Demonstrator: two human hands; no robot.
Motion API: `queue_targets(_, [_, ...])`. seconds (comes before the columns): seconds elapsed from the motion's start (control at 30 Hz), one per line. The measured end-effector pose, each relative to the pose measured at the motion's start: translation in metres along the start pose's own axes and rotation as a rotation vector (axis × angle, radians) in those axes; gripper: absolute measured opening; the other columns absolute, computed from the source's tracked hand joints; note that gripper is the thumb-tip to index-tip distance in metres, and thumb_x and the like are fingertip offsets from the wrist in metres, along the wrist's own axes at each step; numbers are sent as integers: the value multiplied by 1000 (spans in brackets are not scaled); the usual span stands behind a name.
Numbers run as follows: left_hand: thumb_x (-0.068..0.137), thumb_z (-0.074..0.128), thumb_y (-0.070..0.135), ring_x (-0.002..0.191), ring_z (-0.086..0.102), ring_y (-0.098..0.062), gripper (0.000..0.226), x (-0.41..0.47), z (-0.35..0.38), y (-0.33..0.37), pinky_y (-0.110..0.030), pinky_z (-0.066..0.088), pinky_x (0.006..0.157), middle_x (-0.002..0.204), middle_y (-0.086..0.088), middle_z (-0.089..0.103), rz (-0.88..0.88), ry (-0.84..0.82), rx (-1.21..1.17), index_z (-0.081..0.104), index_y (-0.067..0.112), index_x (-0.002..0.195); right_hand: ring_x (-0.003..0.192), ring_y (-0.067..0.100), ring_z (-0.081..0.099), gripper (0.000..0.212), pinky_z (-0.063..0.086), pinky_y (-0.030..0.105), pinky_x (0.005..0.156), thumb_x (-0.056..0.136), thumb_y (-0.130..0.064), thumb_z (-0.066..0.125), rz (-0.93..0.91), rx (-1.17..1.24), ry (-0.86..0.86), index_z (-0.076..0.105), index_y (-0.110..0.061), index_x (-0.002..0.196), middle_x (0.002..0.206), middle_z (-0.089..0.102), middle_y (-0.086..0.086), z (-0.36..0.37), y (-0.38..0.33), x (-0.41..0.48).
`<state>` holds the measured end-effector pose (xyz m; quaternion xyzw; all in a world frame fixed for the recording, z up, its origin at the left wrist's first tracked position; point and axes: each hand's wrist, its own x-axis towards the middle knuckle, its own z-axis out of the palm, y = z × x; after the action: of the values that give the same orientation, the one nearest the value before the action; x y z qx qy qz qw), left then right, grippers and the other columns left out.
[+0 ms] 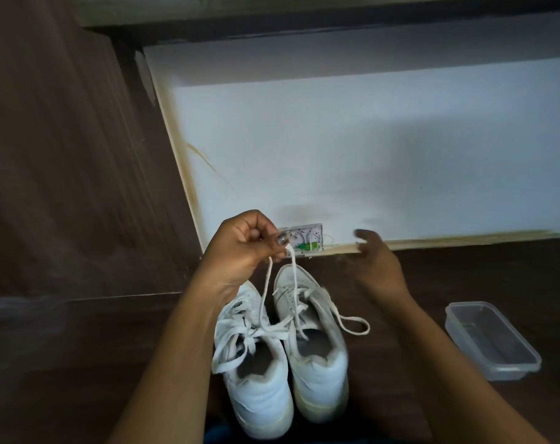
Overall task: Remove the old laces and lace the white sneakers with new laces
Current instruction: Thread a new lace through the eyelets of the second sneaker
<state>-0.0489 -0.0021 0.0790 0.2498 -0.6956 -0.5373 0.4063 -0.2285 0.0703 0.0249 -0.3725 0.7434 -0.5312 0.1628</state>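
The two white low-top sneakers (259, 398) stand side by side and touching on the dark wooden floor (80, 363), heels nearest me, long axes running away from me, toes towards the white wall (368, 139); to their right, well apart, sits a clear rectangular plastic container (493, 341), lidless, its bare base showing; two strands of flat white lace (266, 283) rise from the eyelets to my left hand (243, 248), which pinches them in curled fingers above the toes; my right hand (374, 254), blurred, hovers beyond the right toe, fingers loosely spread, holding nothing; behind is a small white wall box (304, 240).
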Motion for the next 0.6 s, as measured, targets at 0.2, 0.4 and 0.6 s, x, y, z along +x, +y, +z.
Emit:
queue_targets(0.2, [88, 52, -11, 48, 47, -3, 28, 4, 9, -14, -17, 41, 49, 62, 7, 52, 9, -80, 256, 56, 15, 77, 57, 12, 57, 18, 44, 19, 50, 80, -2, 70, -105, 327, -786, 67, -14, 93, 74, 63, 5, 6, -22, -27])
queue_targets(0.4, [82, 71, 17, 52, 41, -6, 20, 9, 10, -28, -22, 33, 55, 55, 10, 49, 27, -80, 545, 63, 30, 68, 42, 8, 42, 28, 33, 22, 44, 90, -8, 61, -129, 213, -596, 64, -16, 63, 52, 57, -2, -1, -21, -19])
queue_targets(0.6, [80, 74, 24, 51, 48, 2, 21, 12, -8, -29, -20, 40, 58, 52, 16, 56, 8, -48, 586, 65, 28, 61, 35, -1, 37, 21, 29, 12, 40, 90, -3, 59, -127, 137, -493, 68, -2, 72, 42, 52, -7, -22, -12, -15])
